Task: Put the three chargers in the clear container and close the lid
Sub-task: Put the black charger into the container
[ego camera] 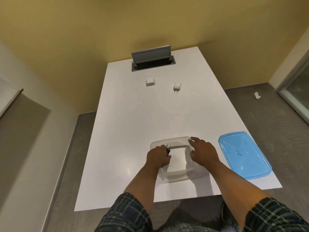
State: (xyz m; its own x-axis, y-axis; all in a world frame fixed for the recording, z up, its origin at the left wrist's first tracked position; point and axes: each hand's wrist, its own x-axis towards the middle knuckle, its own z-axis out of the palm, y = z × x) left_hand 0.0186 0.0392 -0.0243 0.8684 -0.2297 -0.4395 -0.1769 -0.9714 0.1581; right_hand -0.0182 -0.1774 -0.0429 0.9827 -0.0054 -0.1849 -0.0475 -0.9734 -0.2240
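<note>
the left hand is pinching a black charger in its grip over the clear container; the right hand, fingers spread, is resting on its rim, white counter beneath.

You're looking down at a white table with a grey cable hatch at its twelve o'clock end — flap propped open. On the grey floor at two o'clock lies a small white scrap; yellow wall beyond.
</note>
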